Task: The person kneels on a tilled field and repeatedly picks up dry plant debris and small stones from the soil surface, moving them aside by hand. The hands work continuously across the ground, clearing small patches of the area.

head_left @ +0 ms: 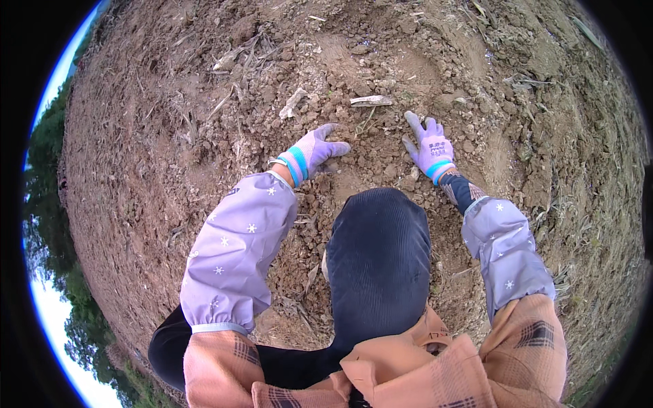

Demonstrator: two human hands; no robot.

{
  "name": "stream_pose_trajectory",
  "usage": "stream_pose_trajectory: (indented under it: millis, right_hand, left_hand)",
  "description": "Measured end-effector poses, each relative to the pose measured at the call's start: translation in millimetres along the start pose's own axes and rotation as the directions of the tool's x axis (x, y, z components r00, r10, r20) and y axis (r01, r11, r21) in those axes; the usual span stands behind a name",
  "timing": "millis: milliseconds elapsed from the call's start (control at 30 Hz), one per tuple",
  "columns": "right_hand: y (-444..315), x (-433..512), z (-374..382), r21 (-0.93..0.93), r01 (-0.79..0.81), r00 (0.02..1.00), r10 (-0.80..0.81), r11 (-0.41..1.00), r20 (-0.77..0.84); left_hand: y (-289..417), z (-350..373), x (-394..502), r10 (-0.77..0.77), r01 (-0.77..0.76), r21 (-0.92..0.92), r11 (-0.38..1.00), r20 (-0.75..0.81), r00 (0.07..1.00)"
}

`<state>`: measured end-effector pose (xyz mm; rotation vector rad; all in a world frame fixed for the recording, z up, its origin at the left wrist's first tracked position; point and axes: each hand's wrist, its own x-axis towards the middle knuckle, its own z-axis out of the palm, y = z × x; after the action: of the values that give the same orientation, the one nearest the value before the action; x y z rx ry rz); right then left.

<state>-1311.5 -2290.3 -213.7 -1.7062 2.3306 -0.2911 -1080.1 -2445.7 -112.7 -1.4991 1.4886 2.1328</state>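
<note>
Both my hands wear purple work gloves with blue-striped cuffs and are low over loose brown soil [372, 148]. My left hand [319, 148] has its thumb and fingers apart, and nothing shows in it. Across from it, my right hand [427, 143] rests on or just above the clods with its fingers spread and holds nothing visible. A small green weed [365, 123] stands in the dirt between the hands. Just beyond that lies a pale piece of dry stalk [371, 101]. Another dry husk fragment [293, 103] is on the ground past my left hand.
My bent knee [380, 239] in dark corduroy is close behind the hands. Dry plant litter [250, 53] is scattered over the uneven, cloddy field. Trees [48, 168] line the far left edge under a bright sky.
</note>
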Motion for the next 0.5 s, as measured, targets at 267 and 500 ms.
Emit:
stream_pose_trajectory:
  millis: [267,500]
  right_hand:
    - [-1.8,-2.2,1.0,-0.002,-0.004,0.999,0.004,1.0,-0.036]
    - [-3.0,-1.6,3.4,-0.022,-0.048,0.999,0.048,0.999,-0.012]
  left_hand:
    - [36.9,9.0,-4.4,0.025,-0.005,0.229,0.973,-0.082,0.996]
    - [85.2,-27.4,-48.3,-0.051,0.017,0.429,0.903,0.066,0.997]
